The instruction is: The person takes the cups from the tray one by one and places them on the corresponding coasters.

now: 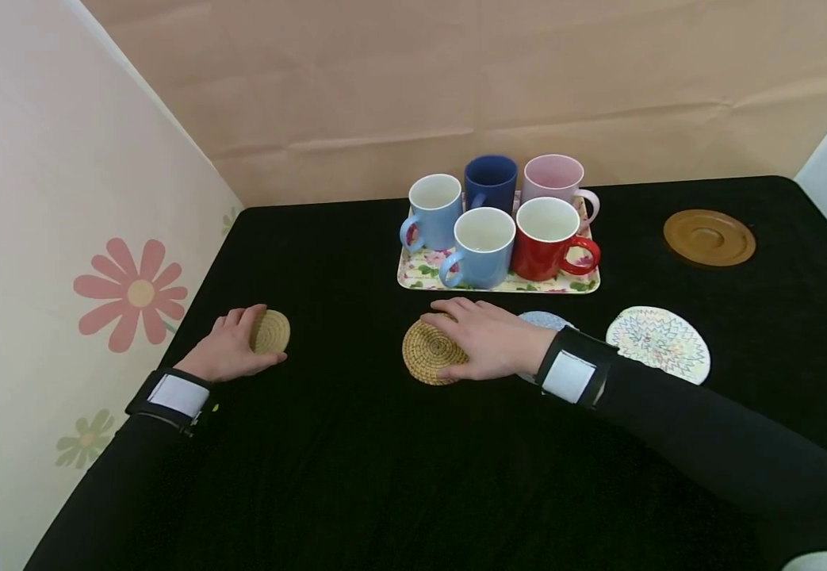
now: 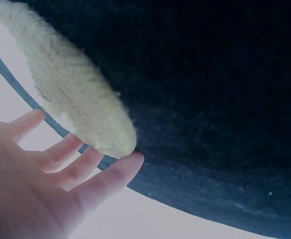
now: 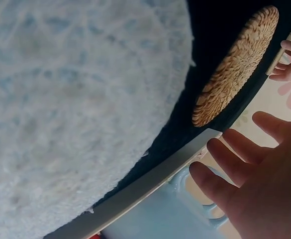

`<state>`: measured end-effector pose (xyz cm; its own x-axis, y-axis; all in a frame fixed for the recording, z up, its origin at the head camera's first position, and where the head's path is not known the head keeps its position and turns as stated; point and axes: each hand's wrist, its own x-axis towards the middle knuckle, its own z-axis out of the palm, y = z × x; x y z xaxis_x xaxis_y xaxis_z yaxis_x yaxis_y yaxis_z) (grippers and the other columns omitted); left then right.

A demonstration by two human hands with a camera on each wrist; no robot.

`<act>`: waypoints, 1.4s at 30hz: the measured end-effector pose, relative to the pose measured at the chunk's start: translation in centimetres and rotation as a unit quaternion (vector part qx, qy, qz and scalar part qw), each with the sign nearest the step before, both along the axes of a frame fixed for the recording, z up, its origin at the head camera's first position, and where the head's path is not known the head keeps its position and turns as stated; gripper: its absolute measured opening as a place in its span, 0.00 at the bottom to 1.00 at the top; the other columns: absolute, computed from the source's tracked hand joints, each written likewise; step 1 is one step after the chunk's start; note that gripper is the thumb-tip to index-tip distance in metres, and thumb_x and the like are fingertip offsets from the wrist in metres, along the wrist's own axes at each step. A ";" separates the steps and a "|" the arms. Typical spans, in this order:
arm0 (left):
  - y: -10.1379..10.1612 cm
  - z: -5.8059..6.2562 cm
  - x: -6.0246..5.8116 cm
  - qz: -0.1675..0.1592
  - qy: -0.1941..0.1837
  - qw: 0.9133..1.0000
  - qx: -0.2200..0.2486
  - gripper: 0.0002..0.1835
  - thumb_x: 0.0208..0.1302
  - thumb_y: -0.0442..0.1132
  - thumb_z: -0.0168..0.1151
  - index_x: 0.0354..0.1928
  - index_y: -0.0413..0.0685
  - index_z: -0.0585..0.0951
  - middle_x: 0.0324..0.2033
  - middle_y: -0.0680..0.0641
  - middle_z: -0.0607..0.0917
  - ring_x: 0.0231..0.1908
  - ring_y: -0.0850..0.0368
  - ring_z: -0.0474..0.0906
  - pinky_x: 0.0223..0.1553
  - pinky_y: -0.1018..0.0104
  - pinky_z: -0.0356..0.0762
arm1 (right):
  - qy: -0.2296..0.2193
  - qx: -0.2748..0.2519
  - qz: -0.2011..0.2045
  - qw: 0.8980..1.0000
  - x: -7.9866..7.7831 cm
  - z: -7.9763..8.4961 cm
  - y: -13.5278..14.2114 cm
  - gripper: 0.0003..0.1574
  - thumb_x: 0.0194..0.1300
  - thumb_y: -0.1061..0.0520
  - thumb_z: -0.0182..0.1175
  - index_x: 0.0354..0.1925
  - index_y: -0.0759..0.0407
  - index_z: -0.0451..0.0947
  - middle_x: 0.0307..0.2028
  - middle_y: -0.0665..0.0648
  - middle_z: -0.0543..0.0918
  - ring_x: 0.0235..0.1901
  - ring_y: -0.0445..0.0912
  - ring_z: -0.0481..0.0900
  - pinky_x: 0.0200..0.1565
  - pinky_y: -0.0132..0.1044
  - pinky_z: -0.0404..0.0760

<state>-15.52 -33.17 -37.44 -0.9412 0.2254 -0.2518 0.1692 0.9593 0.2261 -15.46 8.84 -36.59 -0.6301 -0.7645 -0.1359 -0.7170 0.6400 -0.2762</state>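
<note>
My left hand (image 1: 231, 349) spans a small round beige coaster (image 1: 271, 331) at the table's left side, thumb and fingers at opposite edges. In the left wrist view this coaster (image 2: 80, 84) looks pale and fuzzy, with fingertips right at its rim. My right hand (image 1: 491, 341) reaches over a larger woven straw coaster (image 1: 427, 353), fingers spread and part of the coaster hidden below them. The right wrist view shows relaxed, separated fingers (image 3: 235, 184) with the woven coaster (image 3: 237, 67) beyond them. A blue-white round mat (image 1: 545, 319) lies partly hidden under my right wrist.
Behind my right hand, a floral tray (image 1: 413, 277) holds several mugs: light blue, dark blue, pink and red. A white patterned round mat (image 1: 659, 345) lies beside my right sleeve. The brown round lid-like disc (image 1: 710, 237) sits back right on the black-covered table (image 1: 327, 444). Walls border the table.
</note>
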 end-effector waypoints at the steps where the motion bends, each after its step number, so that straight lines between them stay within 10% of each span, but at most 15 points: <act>1: 0.0 0.0 0.0 -0.003 0.003 1.000 0.000 0.52 0.57 0.64 0.63 0.70 0.38 0.54 0.60 0.26 0.62 0.53 0.30 0.61 0.46 0.37 0.71 | 0.000 -0.002 0.000 1.000 0.0 0.0 0.0 0.53 0.60 0.29 0.60 0.72 0.54 0.58 0.70 0.63 0.60 0.68 0.58 0.58 0.64 0.55 0.61; 42: 9.9 0.3 -0.1 -0.167 0.006 0.985 0.052 0.52 0.49 0.62 0.71 0.71 0.48 0.58 0.61 0.39 0.65 0.57 0.42 0.64 0.46 0.49 0.78 | -0.026 0.019 0.018 0.999 -0.4 -0.5 -3.7 0.52 0.61 0.29 0.58 0.73 0.51 0.57 0.71 0.61 0.59 0.69 0.55 0.58 0.65 0.52 0.62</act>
